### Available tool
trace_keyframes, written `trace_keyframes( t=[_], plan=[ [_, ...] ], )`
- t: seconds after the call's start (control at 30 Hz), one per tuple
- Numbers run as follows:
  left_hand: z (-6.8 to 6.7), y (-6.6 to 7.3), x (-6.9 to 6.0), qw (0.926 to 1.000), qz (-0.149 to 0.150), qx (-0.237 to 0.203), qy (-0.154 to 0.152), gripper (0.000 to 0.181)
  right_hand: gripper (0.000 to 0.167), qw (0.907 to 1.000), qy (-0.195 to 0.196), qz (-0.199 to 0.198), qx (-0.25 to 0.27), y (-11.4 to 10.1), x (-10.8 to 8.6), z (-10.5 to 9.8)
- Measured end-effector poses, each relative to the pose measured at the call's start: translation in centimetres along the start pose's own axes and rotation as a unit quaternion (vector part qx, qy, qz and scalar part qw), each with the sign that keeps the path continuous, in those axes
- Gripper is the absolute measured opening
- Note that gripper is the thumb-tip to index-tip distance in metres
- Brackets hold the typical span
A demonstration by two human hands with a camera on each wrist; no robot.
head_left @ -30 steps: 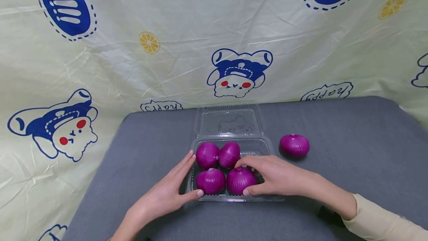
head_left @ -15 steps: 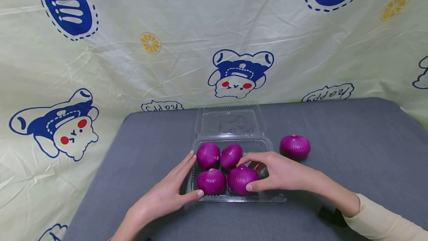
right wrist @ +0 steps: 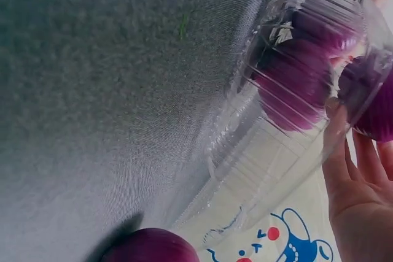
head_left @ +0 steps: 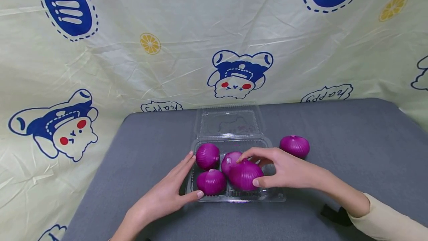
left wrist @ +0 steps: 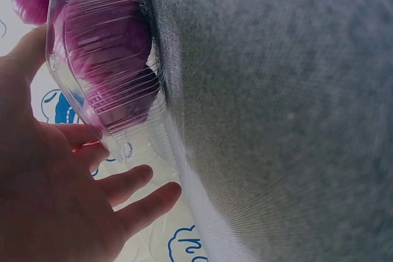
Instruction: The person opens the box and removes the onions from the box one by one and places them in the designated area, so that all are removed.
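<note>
In the head view, a clear plastic clamshell container [head_left: 272,198] lies with its lid [head_left: 230,120] folded back. My right hand [head_left: 287,168] grips a purple onion [head_left: 246,177], thumb in front and fingers over the top and far side. The gripped onion looks raised above the base and partly covers another onion [head_left: 230,160] behind it. Two more onions, a back one [head_left: 207,156] and a front one [head_left: 211,182], sit in the left half. With fairly straight fingers, my left hand [head_left: 165,192] rests against the container's left side; the left wrist view shows those fingers [left wrist: 150,207] spread.
One loose onion [head_left: 295,146] sits on the grey table [head_left: 351,140], right of the container. A patterned curtain [head_left: 180,10] hangs behind the table. Near my right sleeve [head_left: 381,215] is a black item [head_left: 336,215], partly hidden under the forearm.
My right hand has moved the gripped onion up and slightly right. The onion behind it has rolled toward me, its tip now facing forward. My left hand stays put.
</note>
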State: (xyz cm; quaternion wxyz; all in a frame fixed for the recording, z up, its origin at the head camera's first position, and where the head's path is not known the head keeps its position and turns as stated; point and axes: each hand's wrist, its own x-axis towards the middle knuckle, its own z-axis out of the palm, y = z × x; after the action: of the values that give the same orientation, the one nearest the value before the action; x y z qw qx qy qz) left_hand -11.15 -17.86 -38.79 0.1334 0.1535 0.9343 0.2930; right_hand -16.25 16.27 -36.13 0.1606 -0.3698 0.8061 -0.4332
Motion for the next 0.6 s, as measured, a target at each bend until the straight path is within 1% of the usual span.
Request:
trace_keyframes(
  t=[0.13, 0.27, 0.47, 0.53, 0.6],
  plan=[
    [0.0, 0.1, 0.1, 1.0, -0.004, -0.003, -0.002, 0.095, 0.047, 0.9998, 0.013, -0.004, -0.013, -0.5, -0.9, -0.2],
    [0.1, 0.1, 0.0, 0.9999, -0.013, -0.008, -0.008, 0.095, 0.047, 0.9991, 0.032, -0.001, -0.027, -0.4, -2.0, -0.3],
    [0.1, 0.1, 0.0, 0.9997, -0.015, -0.016, -0.011, 0.094, 0.049, 0.998, 0.055, -0.003, -0.031, -0.5, -3.4, -0.4],
    [0.1, 0.1, 0.1, 0.9997, -0.014, -0.018, -0.011, 0.093, 0.052, 0.997, 0.071, 0.002, -0.033, -0.7, -4.0, -0.6],
    [0.1, 0.1, 0.1, 0.9998, -0.01, -0.017, -0.01, 0.092, 0.055, 0.9949, 0.094, 0.016, -0.035, -0.9, -4.7, -0.9]
  ],
)
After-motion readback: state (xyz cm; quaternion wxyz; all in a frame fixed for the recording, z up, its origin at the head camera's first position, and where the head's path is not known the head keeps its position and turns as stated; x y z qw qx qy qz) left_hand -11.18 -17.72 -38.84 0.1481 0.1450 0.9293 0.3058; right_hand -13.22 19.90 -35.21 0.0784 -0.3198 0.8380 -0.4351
